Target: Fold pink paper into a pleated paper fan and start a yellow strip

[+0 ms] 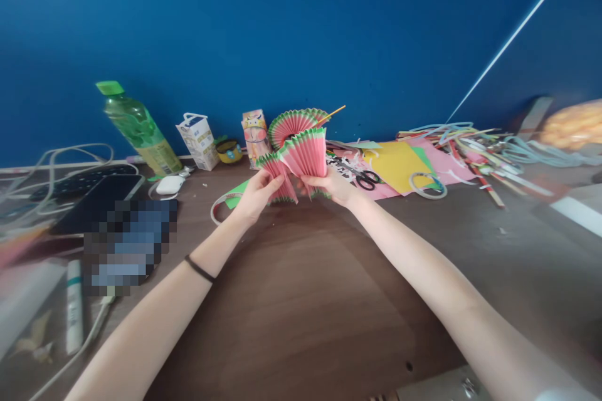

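Paper fan (305,151), pink w/ green edging & narrow pleats, is forming an uneven arc over the desk (282,301), btwn L hand (256,196) & R hand (330,185). L thumb & fingers are pinching its L part; R ones are pinching its R part. Rounder pleated fan (286,130), similar colors, is showing just behind; scissors (367,180) are lying nr R hand.

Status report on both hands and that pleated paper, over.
Left hand and right hand both gripping pleated paper. Scissors near right hand. Second fan close behind.
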